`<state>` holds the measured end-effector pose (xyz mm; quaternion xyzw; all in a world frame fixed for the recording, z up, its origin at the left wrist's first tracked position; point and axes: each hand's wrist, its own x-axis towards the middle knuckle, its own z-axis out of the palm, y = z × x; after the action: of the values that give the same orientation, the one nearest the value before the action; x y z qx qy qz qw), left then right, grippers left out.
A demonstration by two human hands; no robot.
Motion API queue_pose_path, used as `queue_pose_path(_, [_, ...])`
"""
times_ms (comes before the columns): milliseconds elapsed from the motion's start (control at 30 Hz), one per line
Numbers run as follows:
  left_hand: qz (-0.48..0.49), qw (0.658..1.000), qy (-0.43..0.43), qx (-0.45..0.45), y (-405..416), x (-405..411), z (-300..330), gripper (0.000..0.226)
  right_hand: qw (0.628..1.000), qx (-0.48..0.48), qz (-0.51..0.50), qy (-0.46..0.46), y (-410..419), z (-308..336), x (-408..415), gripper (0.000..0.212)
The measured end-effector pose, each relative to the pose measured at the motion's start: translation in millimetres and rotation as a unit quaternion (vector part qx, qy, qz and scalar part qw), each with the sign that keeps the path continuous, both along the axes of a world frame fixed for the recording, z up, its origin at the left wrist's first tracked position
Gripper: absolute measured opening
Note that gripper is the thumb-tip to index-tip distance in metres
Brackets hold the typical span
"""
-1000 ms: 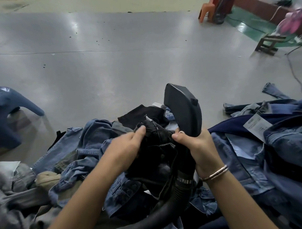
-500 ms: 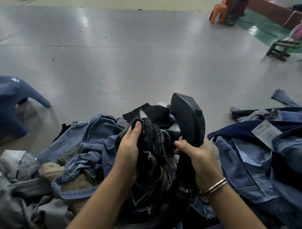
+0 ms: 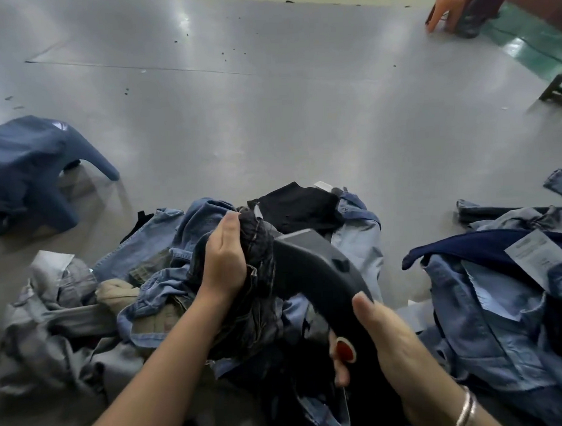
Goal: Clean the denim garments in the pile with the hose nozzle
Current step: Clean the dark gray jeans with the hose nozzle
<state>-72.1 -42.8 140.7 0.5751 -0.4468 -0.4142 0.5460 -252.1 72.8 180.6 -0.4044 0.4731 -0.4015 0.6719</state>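
Note:
A dark washed denim garment [image 3: 258, 245] is bunched up above the pile of denim garments [image 3: 167, 280] in front of me. My left hand [image 3: 225, 262] grips its bunched top. The black hose nozzle [image 3: 310, 262] lies tilted with its flat head against that dark garment. My right hand [image 3: 376, 337] grips the nozzle's handle lower down, next to a red button [image 3: 345, 349]. The hose itself is hidden below.
A second heap of blue denim with a white paper tag [image 3: 529, 258] lies at the right. A blue plastic stool [image 3: 33, 170] stands at the left. An orange stool [image 3: 444, 6] and a wooden stool [image 3: 559, 88] stand far right on the grey floor [image 3: 270, 117].
My right hand has slid down the nozzle handle toward me, and the nozzle has tipped over onto the dark garment. My left hand has raised and bunched the dark garment.

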Motion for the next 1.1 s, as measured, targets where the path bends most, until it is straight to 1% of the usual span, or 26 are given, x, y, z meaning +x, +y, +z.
queue_pose_path(67, [-0.018,0.999,-0.03,-0.03,1.6,1.6,-3.1,0.038,0.999,0.002,0.028,0.015,1.1,-0.9,7.5,0.069])
queue_pose_path(133, [-0.064,0.996,-0.041,-0.045,5.5,0.8,-4.0,0.047,0.999,0.021,0.033,0.025,-0.4,-1.3,12.9,0.067])
queue_pose_path(167, [-0.087,0.994,-0.04,-0.045,8.2,-0.1,-2.1,0.052,0.999,0.037,0.023,0.029,-2.0,-2.1,14.6,0.07])
queue_pose_path(233, [-0.116,0.991,-0.034,-0.048,11.6,-0.6,-0.7,0.052,0.998,0.056,-0.012,0.037,-5.8,-3.4,16.8,0.076])
queue_pose_path(367, [-0.102,0.993,-0.023,-0.057,11.9,0.8,-0.1,0.048,0.991,0.083,-0.104,-0.004,-16.8,-0.6,11.7,0.065])
queue_pose_path(467, [-0.116,0.992,-0.006,-0.055,9.9,3.5,-1.1,0.054,0.991,0.078,-0.112,-0.01,-21.0,0.1,2.2,0.066])
queue_pose_path(667, [-0.095,0.994,0.049,-0.002,3.8,12.4,-4.9,0.052,0.993,0.063,-0.078,-0.066,-11.8,0.8,-3.8,0.074])
queue_pose_path(767, [-0.106,0.988,0.107,0.029,3.7,15.4,-4.3,0.065,0.996,0.074,-0.016,-0.047,-6.6,3.9,-1.6,0.063])
queue_pose_path(833, [-0.118,0.981,0.138,0.064,1.9,15.9,-1.7,0.067,0.997,0.076,0.018,-0.021,-4.5,4.0,5.7,0.057])
queue_pose_path(867, [-0.128,0.978,0.143,0.079,2.1,15.8,-1.3,0.068,0.997,0.074,0.017,-0.008,-5.4,3.3,8.7,0.057])
queue_pose_path(933, [-0.15,0.97,0.157,0.104,3.3,14.6,-0.3,0.069,0.997,0.068,-0.025,-0.005,-10.6,1.9,7.4,0.059])
queue_pose_path(967, [-0.166,0.967,0.164,0.104,4.7,14.3,-0.1,0.066,0.996,0.066,-0.058,-0.015,-14.3,1.4,3.1,0.058])
queue_pose_path(1033, [-0.229,0.947,0.201,0.102,7.8,14.3,3.8,0.047,0.989,0.068,-0.122,-0.053,-22.3,3.0,-9.9,0.059])
queue_pose_path(1067, [-0.252,0.94,0.203,0.104,9.0,16.8,6.1,0.038,0.985,0.072,-0.141,-0.073,-24.6,4.3,-17.2,0.06])
queue_pose_path(1100, [-0.276,0.941,0.166,0.105,9.2,19.7,7.3,0.037,0.982,0.076,-0.147,-0.086,-25.9,5.6,-23.7,0.061])
